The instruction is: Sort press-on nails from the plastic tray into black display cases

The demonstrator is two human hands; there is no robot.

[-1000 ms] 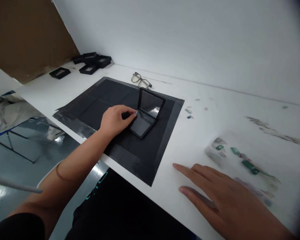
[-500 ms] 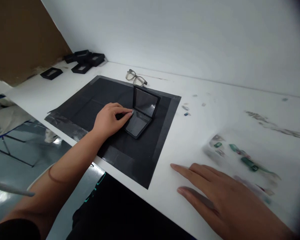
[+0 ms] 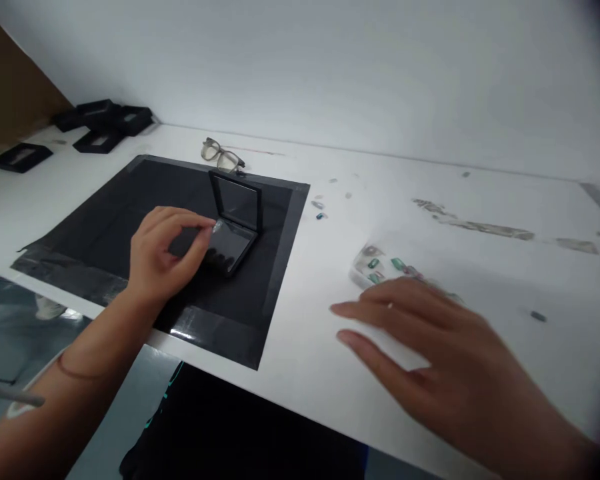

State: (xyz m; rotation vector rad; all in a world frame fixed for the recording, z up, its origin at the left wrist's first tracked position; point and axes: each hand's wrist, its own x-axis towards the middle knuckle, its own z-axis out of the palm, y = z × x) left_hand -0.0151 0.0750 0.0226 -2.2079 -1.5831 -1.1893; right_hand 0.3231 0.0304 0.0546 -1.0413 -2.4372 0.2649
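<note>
I am pinching the left edge of the open black case (image 3: 233, 230) on the black mat (image 3: 130, 220) with my left hand (image 3: 163, 257). My right hand (image 3: 430, 353) is hovering, fingers released, over blurred green stones (image 3: 385, 265) on the bench (image 3: 480, 280).

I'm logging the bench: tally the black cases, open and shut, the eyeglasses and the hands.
Open black case on the dark mat: 1
Black cases at the far left: 5, roughly
Eyeglasses: 1
Hands: 2, left hand and right hand
Total: 9
</note>
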